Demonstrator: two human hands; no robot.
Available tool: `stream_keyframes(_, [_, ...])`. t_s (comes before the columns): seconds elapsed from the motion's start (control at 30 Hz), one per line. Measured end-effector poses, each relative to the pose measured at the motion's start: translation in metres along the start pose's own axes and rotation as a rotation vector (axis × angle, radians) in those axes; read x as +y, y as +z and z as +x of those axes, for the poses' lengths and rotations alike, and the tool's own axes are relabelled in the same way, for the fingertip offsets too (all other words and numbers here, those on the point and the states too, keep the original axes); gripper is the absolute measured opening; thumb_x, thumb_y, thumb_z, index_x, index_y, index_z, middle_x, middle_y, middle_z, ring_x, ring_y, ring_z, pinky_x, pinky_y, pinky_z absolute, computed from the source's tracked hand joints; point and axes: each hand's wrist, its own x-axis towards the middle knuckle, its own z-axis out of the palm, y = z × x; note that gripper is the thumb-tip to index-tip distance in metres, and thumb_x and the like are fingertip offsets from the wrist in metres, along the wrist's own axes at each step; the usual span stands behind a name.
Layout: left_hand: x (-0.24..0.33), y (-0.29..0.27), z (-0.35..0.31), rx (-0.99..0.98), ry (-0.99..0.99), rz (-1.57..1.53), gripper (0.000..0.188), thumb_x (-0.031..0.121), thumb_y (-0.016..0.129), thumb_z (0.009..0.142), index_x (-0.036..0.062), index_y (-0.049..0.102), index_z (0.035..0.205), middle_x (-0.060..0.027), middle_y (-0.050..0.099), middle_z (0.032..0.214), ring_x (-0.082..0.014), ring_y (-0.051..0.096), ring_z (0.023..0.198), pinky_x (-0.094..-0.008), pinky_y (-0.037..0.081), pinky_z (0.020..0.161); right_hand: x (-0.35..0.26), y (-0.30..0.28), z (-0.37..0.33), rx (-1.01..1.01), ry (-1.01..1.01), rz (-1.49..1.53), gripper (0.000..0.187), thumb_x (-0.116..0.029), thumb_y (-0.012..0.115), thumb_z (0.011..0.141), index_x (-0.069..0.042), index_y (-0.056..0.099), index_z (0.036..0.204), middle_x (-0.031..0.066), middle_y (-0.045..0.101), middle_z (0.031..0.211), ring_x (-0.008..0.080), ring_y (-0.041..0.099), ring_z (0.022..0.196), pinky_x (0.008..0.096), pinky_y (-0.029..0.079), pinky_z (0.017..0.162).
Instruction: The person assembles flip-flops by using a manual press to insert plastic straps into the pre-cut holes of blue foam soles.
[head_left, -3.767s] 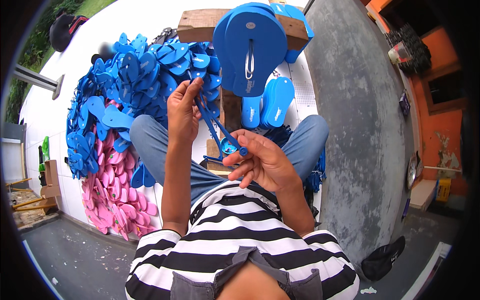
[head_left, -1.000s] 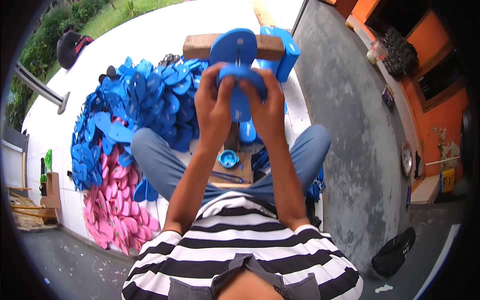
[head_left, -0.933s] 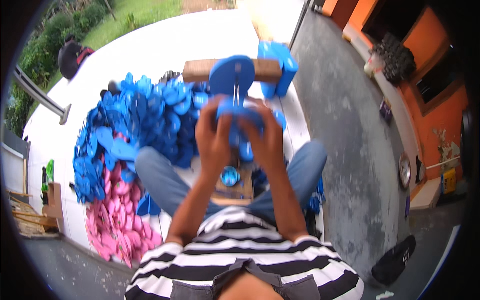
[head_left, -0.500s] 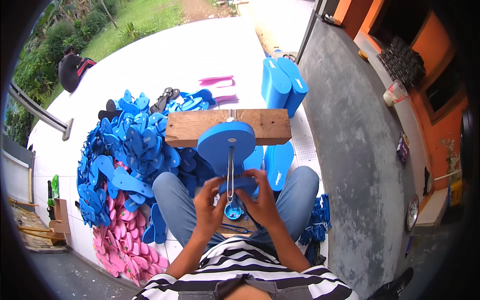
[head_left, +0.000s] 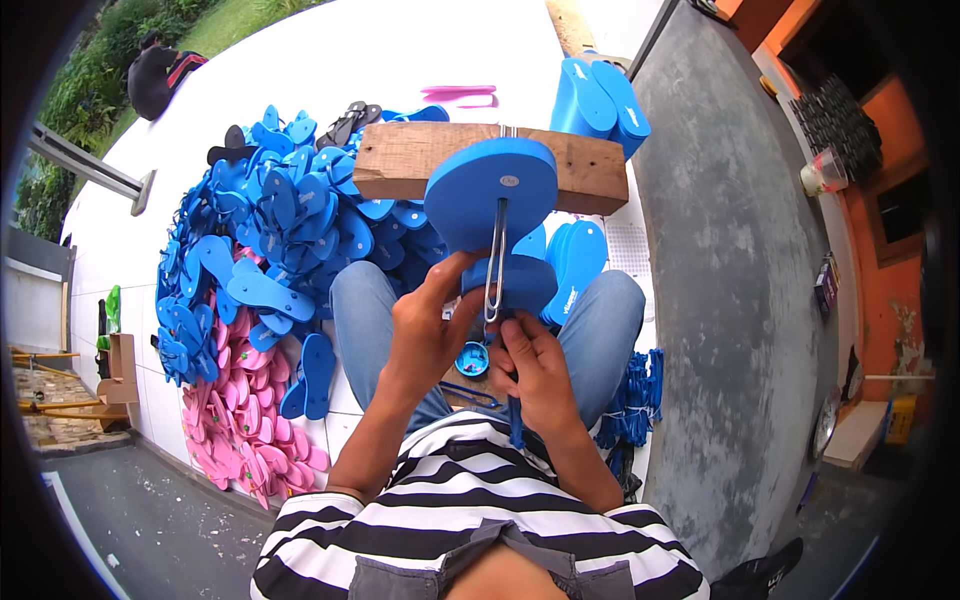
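Note:
A blue flip-flop sole (head_left: 490, 190) is bent over in front of a wooden beam (head_left: 400, 165). A long metal prong (head_left: 498, 255) runs down across it from the hole near its toe. My left hand (head_left: 425, 325) grips the lower, curled part of the sole from its left side, thumb against it. Just below, my right hand (head_left: 535, 365) is closed with its fingertips pinching a blue flip-flop strap (head_left: 516, 425), whose end hangs beneath the hand. The exact spot where strap and prong meet is too small to make out.
Piles of blue flip-flops (head_left: 290, 200) and pink flip-flops (head_left: 250, 420) lie left. A small cup (head_left: 472, 359) sits between my legs. Stacked blue soles (head_left: 578, 260) stand beyond my right knee, bundled blue straps (head_left: 632, 405) beside it. A person (head_left: 153, 80) sits far left.
My right hand has left the sole's right edge and dropped lower, now pinching the strap. My left hand stays on the sole, shifted upward along it. The whole view has tilted.

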Motion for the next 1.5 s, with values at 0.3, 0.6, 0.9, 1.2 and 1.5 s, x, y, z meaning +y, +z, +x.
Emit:
stream_keyframes(0.3, [-0.007, -0.020, -0.010, -0.099, 0.086, -0.550, 0.061, -0.018, 0.045, 0.068, 0.0078, 0.024, 0.119, -0.0255, 0.060, 0.108, -0.0297, 0.065, 0.102, -0.0402, 0.052, 0.093, 0.028, -0.022, 0.013, 0.057, -0.358, 0.564, 0.056, -0.052, 0.045, 0.099, -0.012, 0.044, 0.138, 0.0118, 0.053, 0.133, 0.0295, 0.047, 0.127, 0.0462, 0.032, 0.109])
stream_keyframes(0.6, [0.026, -0.030, -0.012, -0.091, 0.333, -0.195, 0.046, 0.001, 0.073, 0.076, 0.0063, 0.056, 0.119, -0.0178, 0.064, 0.111, -0.0280, 0.065, 0.095, -0.0352, 0.054, 0.076, -0.018, -0.020, 0.010, 0.011, -1.175, -0.994, 0.059, -0.012, 0.080, 0.070, -0.011, 0.044, 0.116, 0.0162, 0.059, 0.115, 0.0350, 0.055, 0.115, 0.0454, 0.036, 0.101])
stream_keyframes(0.9, [0.028, -0.033, 0.003, 0.056, 0.483, -0.123, 0.039, 0.002, 0.075, 0.077, 0.0064, 0.057, 0.111, -0.0182, 0.062, 0.105, -0.0260, 0.067, 0.091, -0.0345, 0.057, 0.073, -0.035, 0.006, 0.017, 0.098, -1.274, -1.067, 0.050, -0.014, 0.078, 0.074, -0.011, 0.047, 0.113, 0.0116, 0.062, 0.110, 0.0311, 0.058, 0.109, 0.0439, 0.036, 0.096])
stream_keyframes(1.2, [0.065, -0.035, 0.017, 0.020, 0.058, -0.295, 0.036, -0.007, 0.070, 0.081, 0.0030, 0.058, 0.113, -0.0133, 0.058, 0.107, -0.0180, 0.068, 0.089, -0.0268, 0.062, 0.066, -0.026, 0.018, 0.016, 0.309, -1.058, -0.941, 0.050, -0.016, 0.071, 0.086, -0.006, 0.045, 0.128, 0.0206, 0.049, 0.123, 0.0322, 0.049, 0.112, 0.0472, 0.033, 0.100])
stream_keyframes(1.5, [0.046, -0.022, 0.076, 0.106, -0.032, -0.252, 0.023, 0.003, 0.072, 0.085, 0.0005, 0.050, 0.083, -0.0066, 0.062, 0.077, -0.0156, 0.069, 0.074, -0.0254, 0.059, 0.061, -0.050, 0.019, 0.069, 0.597, -1.137, -0.878, 0.085, -0.023, 0.079, 0.080, -0.001, 0.027, 0.144, 0.0177, 0.040, 0.117, 0.0293, 0.041, 0.109, 0.0422, 0.034, 0.097])
